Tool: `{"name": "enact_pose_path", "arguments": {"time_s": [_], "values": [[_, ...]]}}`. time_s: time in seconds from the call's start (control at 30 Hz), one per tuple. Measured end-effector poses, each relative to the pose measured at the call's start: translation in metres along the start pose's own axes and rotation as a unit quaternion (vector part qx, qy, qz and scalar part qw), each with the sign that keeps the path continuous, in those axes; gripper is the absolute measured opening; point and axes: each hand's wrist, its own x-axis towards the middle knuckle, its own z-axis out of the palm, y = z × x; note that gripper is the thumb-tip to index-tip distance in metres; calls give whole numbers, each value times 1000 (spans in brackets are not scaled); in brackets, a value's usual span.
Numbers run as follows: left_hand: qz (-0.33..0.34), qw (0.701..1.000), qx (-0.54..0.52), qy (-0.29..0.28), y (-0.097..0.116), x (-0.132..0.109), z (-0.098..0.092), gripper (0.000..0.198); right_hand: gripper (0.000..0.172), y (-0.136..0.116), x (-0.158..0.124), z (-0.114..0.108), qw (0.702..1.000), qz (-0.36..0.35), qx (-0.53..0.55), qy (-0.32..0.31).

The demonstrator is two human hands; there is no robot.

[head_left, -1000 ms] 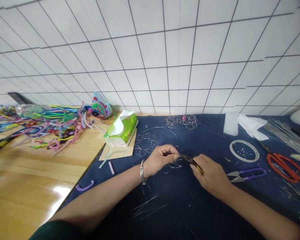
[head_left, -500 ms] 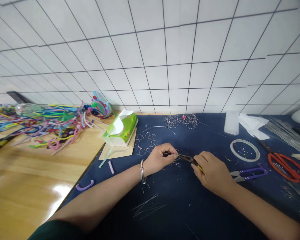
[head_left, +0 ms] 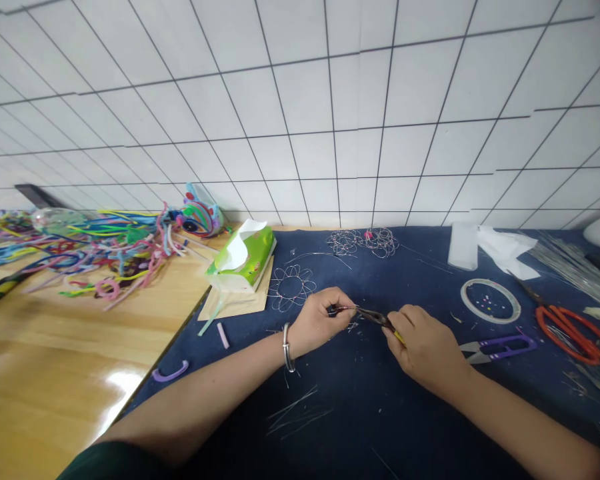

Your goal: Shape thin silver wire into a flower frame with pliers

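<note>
Between the thumb and fingers of my left hand (head_left: 325, 319) is a thin wire piece (head_left: 341, 308), mostly hidden by the fingers. My right hand (head_left: 425, 343) is wrapped round yellow-handled pliers (head_left: 375, 316). The dark jaws of the pliers meet the wire at my left fingertips; whether they are clamped on it I cannot tell. Just beyond my left hand lies a flower-shaped wire ring (head_left: 291, 287). Farther back are tangled wire shapes (head_left: 363, 242) with a small red bead or knot. Short cut wires (head_left: 300, 412) lie in front of my hands.
A green tissue pack (head_left: 245, 257) stands at left on brown card. Colourful pipe cleaners (head_left: 125, 250) are heaped on the wooden table. To the right are a white ring dish (head_left: 490, 301) with beads, purple snips (head_left: 505, 345), orange-handled scissors (head_left: 575, 333) and a wire bundle (head_left: 580, 267).
The pliers have tilted slightly at my left fingertips. Both hands stay in nearly the same place and keep their grips.
</note>
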Motion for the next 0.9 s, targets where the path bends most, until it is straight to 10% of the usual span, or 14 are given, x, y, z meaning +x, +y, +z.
{"name": "enact_pose_path", "arguments": {"time_s": [0.9], "values": [[38,990,42,132,6,-4,14,9,21,-11,0,-1,999,36,-21,14]]}}
